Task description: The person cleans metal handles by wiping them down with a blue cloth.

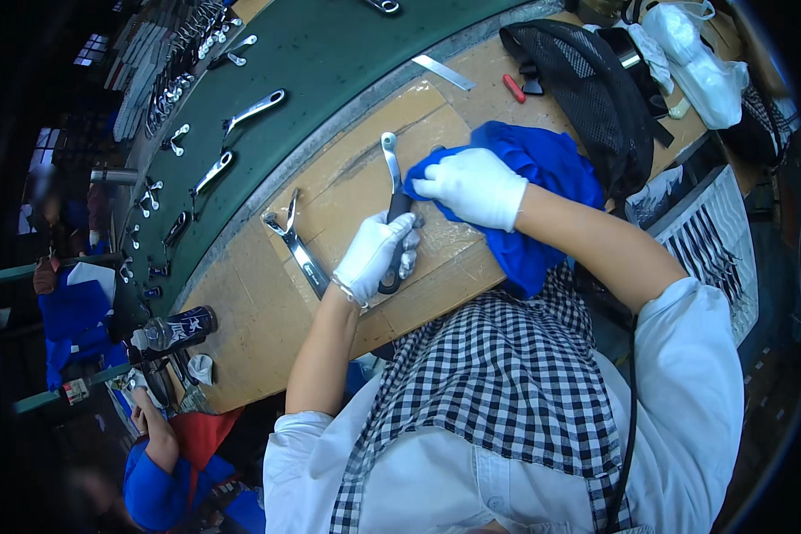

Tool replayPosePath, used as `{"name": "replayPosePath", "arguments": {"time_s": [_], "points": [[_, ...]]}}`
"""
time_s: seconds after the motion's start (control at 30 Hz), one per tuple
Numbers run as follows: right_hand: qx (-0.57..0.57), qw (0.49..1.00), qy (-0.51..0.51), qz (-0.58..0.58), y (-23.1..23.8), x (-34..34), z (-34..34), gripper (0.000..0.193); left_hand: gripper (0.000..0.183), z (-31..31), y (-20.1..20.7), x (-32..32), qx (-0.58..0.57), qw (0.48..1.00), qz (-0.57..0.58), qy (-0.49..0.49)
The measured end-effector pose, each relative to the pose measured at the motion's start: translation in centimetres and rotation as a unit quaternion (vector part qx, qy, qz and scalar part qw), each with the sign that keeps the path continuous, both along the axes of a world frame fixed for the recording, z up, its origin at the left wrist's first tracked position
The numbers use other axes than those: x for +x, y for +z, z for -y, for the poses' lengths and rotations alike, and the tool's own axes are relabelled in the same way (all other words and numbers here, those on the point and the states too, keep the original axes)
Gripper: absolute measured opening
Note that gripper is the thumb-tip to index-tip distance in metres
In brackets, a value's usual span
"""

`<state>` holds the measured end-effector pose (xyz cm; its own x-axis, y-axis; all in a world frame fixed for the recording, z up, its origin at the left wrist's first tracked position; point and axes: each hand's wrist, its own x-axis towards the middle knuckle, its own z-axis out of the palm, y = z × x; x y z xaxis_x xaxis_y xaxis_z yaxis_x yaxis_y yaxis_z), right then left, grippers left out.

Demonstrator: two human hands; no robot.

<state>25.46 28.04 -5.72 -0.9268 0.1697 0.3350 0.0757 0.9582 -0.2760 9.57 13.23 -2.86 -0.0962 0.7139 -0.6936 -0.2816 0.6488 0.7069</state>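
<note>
My left hand [374,255], in a white glove, is closed around the black grip of a wrench [390,169]. The wrench's shiny rounded head points away from me, above the cardboard. My right hand [476,187], also gloved, pinches a bunched blue cloth [543,160] just right of the wrench. The rest of the cloth drapes over the table edge toward my checked apron. Left of my left hand lies a shiny metal tool with a forked end [298,254].
A cardboard sheet [347,178] covers part of the table. Beyond it runs a green conveyor belt [320,53] carrying several metal tools. A black mesh bag [587,98], red-handled item [513,88] and metal strip [443,72] lie far right. A bottle [173,329] lies left, near another person's arm [158,436].
</note>
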Motion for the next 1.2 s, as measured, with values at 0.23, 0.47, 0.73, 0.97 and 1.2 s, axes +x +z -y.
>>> {"name": "replayPosePath", "arguments": {"time_s": [0.23, 0.47, 0.73, 0.97, 1.2], "points": [[-0.264, 0.956, -0.085, 0.096, 2.2, -1.6, -1.3, 0.027, 0.023, 0.5, -0.7, 0.7, 0.002, 0.999, -0.044, 0.001], [-0.237, 0.948, -0.194, 0.084, 2.4, -3.2, 2.0, 0.017, 0.026, 0.3, -1.2, 2.6, 0.06, 0.977, -0.205, 0.0], [-0.304, 0.932, -0.197, 0.016, 1.0, -2.2, 0.4, 0.017, 0.02, -0.1, -1.7, 2.5, 0.042, 0.988, -0.151, 0.004], [-0.1, 0.976, -0.191, 0.022, 0.8, -1.4, 2.3, 0.013, 0.027, 0.7, -1.3, 3.9, 0.058, 0.957, -0.284, 0.004], [-0.312, 0.905, -0.289, -0.009, 0.7, 1.4, -1.7, 0.032, 0.038, 2.0, -1.2, 1.6, 0.083, 0.885, -0.458, 0.02]]}}
